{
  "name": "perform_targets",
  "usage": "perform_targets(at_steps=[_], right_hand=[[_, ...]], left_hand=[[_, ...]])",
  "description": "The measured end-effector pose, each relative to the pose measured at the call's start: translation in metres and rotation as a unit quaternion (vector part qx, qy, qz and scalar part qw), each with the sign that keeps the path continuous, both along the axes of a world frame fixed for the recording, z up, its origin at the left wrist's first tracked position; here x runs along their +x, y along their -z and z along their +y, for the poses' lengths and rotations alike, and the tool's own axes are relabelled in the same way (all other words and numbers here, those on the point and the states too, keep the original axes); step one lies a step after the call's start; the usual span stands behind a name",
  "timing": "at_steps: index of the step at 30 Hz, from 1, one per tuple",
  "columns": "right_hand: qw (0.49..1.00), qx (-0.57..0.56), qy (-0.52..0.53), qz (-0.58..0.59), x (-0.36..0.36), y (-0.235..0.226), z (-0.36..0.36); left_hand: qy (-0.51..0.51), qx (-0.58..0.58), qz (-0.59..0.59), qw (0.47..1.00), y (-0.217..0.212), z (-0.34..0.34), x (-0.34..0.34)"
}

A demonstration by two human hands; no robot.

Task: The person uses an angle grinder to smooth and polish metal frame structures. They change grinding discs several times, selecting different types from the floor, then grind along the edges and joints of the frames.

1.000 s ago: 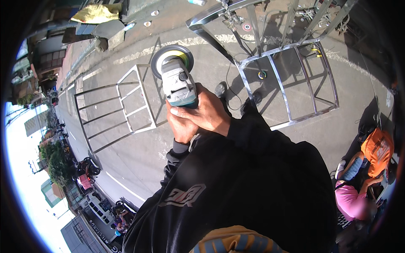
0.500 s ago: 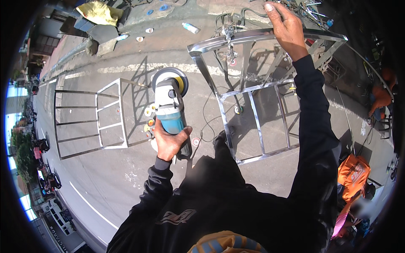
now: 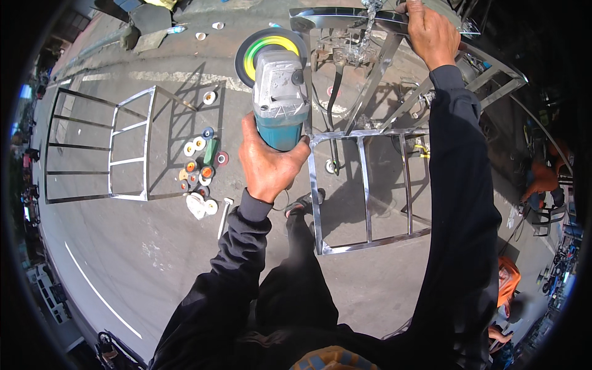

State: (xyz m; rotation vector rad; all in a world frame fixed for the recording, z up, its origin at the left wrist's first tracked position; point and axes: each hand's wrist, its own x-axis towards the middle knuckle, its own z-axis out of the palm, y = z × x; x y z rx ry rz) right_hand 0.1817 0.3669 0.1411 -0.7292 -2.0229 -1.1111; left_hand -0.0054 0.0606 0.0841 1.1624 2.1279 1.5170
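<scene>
My left hand (image 3: pixel 269 161) grips the teal body of an angle grinder (image 3: pixel 279 92), held upright with its round disc (image 3: pixel 269 48), yellow and green in the middle, at the top. My right hand (image 3: pixel 430 32) holds the top rail of a shiny steel frame (image 3: pixel 364 185) that stands in front of me. The grinder hangs just left of the frame's rail, apart from it. Both arms wear black sleeves.
A second steel frame (image 3: pixel 117 148) lies flat on the concrete at the left. Several small coloured grinding discs (image 3: pixel 200 163) are scattered beside it. A person in orange (image 3: pixel 542 179) sits at the right edge. Painted lines cross the ground.
My right hand let go of the grinder and reached up to the frame's top rail. My left hand alone now holds the grinder, raised closer to the frame.
</scene>
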Motion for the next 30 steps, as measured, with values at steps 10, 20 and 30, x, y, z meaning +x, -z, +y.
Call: perform_targets(at_steps=[10, 20, 30], right_hand=[[0.954, -0.141, -0.08, 0.253, -0.018, -0.004, -0.008], [0.961, -0.107, -0.076, 0.243, -0.022, -0.007, -0.012], [0.952, -0.126, -0.099, 0.26, -0.021, -0.009, -0.015]], left_hand=[[-0.019, 0.017, 0.045, 0.999, 0.002, 0.013, 0.005], [-0.004, -0.002, 0.042, 0.999, 0.003, 0.02, 0.005], [-0.003, -0.002, 0.021, 1.0, -0.002, 0.021, 0.007]])
